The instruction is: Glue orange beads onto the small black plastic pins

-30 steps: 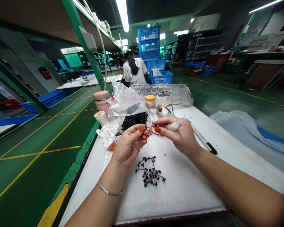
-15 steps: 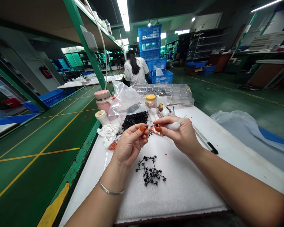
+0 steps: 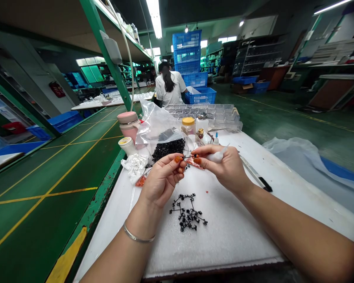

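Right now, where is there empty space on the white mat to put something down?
The white mat is bare near its front edge, below the black parts cluster, and right of it beside the right arm. It is crowded at the back: black parts pile, bag, jars.

On the white foam mat (image 3: 224, 239) a cluster of small black plastic parts (image 3: 188, 214) lies before the left hand (image 3: 162, 181) and right hand (image 3: 227, 167), which meet above it around a thin black piece (image 3: 188, 157). Behind the hands sits a clear plastic bag of black parts (image 3: 162, 135), with a crumpled white cloth (image 3: 135, 165) and a pink lidded cup (image 3: 128, 124) to its left. A yellow-capped jar (image 3: 188, 125) stands right of the bag, a clear compartment tray (image 3: 212, 114) lies behind that, and a seated person in a white shirt (image 3: 168, 88) is farther back.
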The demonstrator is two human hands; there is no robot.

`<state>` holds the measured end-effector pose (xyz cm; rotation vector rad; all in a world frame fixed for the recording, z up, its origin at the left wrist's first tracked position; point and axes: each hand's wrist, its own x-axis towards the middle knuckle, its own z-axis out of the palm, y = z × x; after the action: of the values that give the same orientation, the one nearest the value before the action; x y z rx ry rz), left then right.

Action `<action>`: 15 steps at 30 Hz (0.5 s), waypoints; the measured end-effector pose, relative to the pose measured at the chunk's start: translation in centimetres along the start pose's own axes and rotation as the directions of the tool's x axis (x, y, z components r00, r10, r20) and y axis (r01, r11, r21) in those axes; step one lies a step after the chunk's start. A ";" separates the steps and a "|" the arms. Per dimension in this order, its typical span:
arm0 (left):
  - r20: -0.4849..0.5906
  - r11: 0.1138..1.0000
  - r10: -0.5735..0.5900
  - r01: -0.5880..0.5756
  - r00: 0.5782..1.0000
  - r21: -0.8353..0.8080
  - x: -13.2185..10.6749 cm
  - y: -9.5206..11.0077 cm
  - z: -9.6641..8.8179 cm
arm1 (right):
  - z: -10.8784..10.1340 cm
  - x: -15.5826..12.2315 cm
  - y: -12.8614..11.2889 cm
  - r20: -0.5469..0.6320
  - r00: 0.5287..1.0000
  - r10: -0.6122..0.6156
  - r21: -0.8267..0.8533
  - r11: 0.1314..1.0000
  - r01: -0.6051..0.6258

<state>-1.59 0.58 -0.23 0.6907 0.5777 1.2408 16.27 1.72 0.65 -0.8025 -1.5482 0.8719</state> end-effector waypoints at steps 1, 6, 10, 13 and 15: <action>-0.001 1.000 -0.001 0.001 1.000 0.001 0.0 0.0 0.0 | 0.0 0.0 0.0 -0.001 1.000 -0.001 -0.004 1.000 0.001; 0.002 1.000 -0.001 0.001 1.000 0.011 -0.1 -0.1 0.0 | 0.1 -0.1 0.3 -0.005 1.000 -0.009 -0.014 1.000 0.009; 0.009 1.000 -0.011 0.010 1.000 0.018 0.0 -0.1 0.0 | 0.2 -0.1 0.3 -0.003 1.000 -0.011 -0.019 1.000 0.011; 0.008 1.000 -0.011 0.010 1.000 0.017 0.1 -0.1 0.1 | 0.3 -0.1 0.3 -0.002 1.000 -0.012 -0.021 1.000 0.012; 0.003 1.000 -0.010 0.010 1.000 0.014 0.2 -0.1 0.1 | 0.4 -0.1 0.3 -0.003 1.000 -0.014 -0.023 1.000 0.014</action>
<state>-1.42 0.76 -0.22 0.7010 0.5874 1.2271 15.94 1.78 0.27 -0.8085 -1.5619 0.8434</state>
